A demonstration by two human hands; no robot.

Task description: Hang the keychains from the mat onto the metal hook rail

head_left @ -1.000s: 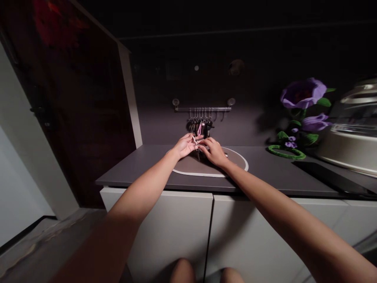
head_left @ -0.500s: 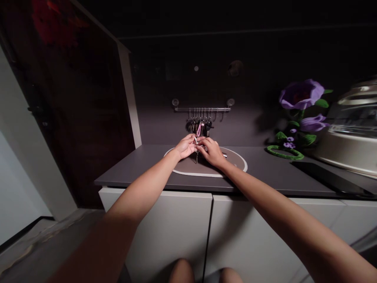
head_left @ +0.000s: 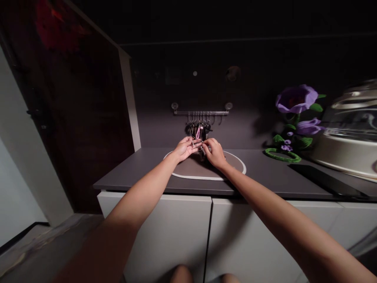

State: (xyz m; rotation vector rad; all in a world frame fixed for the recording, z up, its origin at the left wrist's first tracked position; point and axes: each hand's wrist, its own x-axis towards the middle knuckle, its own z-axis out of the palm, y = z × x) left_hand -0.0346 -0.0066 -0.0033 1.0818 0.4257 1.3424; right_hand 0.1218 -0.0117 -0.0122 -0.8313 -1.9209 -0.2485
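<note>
Over the brown oval mat [head_left: 188, 169], my two hands meet around a small bunch of keys [head_left: 196, 144]. My left hand [head_left: 184, 150] is turned palm up, the keys held across its fingers with the thumb above them. From the other side my right hand [head_left: 215, 152] pinches the end of the same bunch between thumb and fingertips. Some dark pieces dangle below the fingers, too small to make out. Just behind, more keys [head_left: 193, 129] and a pink strap [head_left: 198, 132] hang from hooks on a clear wall rail [head_left: 216, 113].
The mat lies on a dark grey countertop [head_left: 126, 173] above white cabinet doors [head_left: 171, 228]. On the right stand purple felt flowers [head_left: 297, 100] with a green ring base, a flat black panel [head_left: 324, 181] and a large cream appliance [head_left: 344, 153]. A dark door [head_left: 79, 118] is at the left.
My right hand has shifted slightly right, and the keys between the hands now lie more level across my left fingers. Earlier, one key hung straight down. The view has tilted up slightly.
</note>
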